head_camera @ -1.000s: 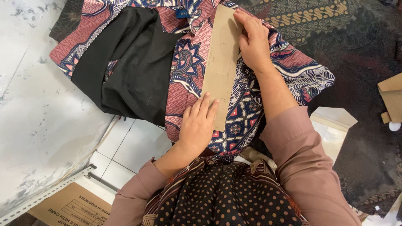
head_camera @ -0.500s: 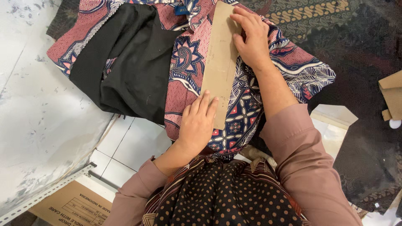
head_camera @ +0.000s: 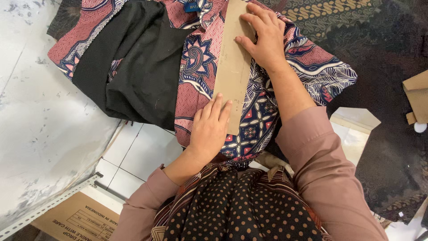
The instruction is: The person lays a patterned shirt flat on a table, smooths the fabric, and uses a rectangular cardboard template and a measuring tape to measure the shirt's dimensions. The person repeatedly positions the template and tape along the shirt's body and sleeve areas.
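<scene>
In the middle of the frame, a long brown cardboard strip (head_camera: pixel 234 62) lies lengthwise on the patterned batik shirt (head_camera: pixel 263 111), and you have both hands on it. Your left hand (head_camera: pixel 209 129) lies flat over the strip's lower end, fingers straight and close together, gripping nothing, only pressing down. Your right hand (head_camera: pixel 267 38) sits at the upper end, fingers spread and slightly bent, fingertips on the cardboard's right edge; it also clasps nothing. Held at both ends like this, the strip appears pinned so it cannot slide on the cloth, and it seems to serve as a straight guide against the fabric.

To the left of the strip, the shirt's black lining (head_camera: pixel 133 71) is turned open and drapes toward the white marbled surface (head_camera: pixel 35 134) at the left edge. A small blue neck label (head_camera: pixel 192 6) shows at the top. Dark patterned cloth (head_camera: pixel 388 44) fills the upper right, with cardboard pieces (head_camera: pixel 417 93) at the right edge. A cardboard box (head_camera: pixel 76 218) sits at the lower left beside white floor tiles (head_camera: pixel 138 156). Your own sleeves (head_camera: pixel 321 169) and dotted garment (head_camera: pixel 240 209) crowd the bottom, hiding the shirt's near hem.
</scene>
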